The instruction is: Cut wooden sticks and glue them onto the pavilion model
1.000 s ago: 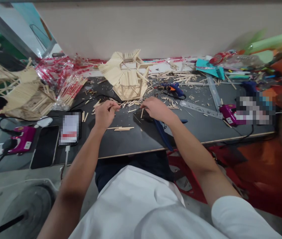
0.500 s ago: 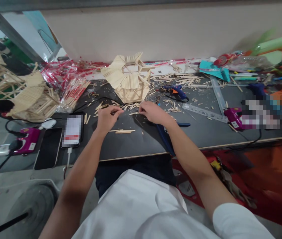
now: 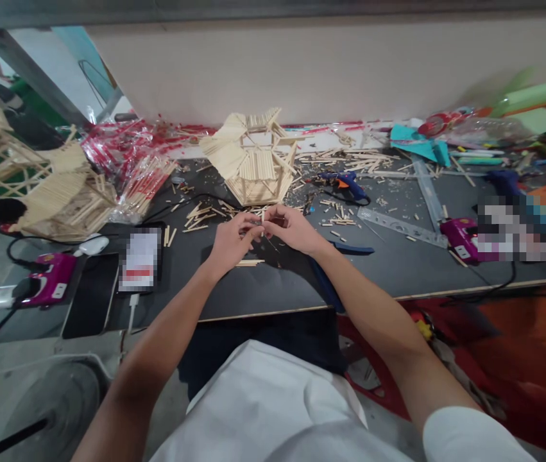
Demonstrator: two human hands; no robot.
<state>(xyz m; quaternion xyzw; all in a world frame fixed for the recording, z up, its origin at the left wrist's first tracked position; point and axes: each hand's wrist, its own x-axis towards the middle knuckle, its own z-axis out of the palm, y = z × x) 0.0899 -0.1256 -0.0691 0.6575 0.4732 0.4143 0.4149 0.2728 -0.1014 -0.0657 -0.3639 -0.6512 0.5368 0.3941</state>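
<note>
the two hands have come together since the earlier frame: the left hand [image 3: 234, 244] has moved inward to meet the right hand [image 3: 292, 228], where a clear gap stood between them before. their fingertips now meet just in front of the stick model [image 3: 258, 173], above the dark table [image 3: 238, 296]. a small pale stick [image 3: 262, 224] shows upright at the meeting point, pinched by the right finger and thumb. the left fingers are curled in right beside it, but whether they grip it too, i cannot tell.

the stick model sits just beyond both hands, with its slatted panels spread toward the left. loose cut sticks [image 3: 197, 218] lie beyond and to the left of the left hand, and a few laid-out sticks [image 3: 249, 263] lie on the near side of it, partly hidden by the hand. beyond the right hand and off to its right is the blue glue gun [image 3: 346, 182]; nearer, the blue-handled tool [image 3: 355, 248] lies partly under the right forearm. a clear ruler [image 3: 400, 227] rests farther right. well to the left of the left hand are a lit phone [image 3: 140, 260] and a dark phone [image 3: 90, 296], side by side.
</note>
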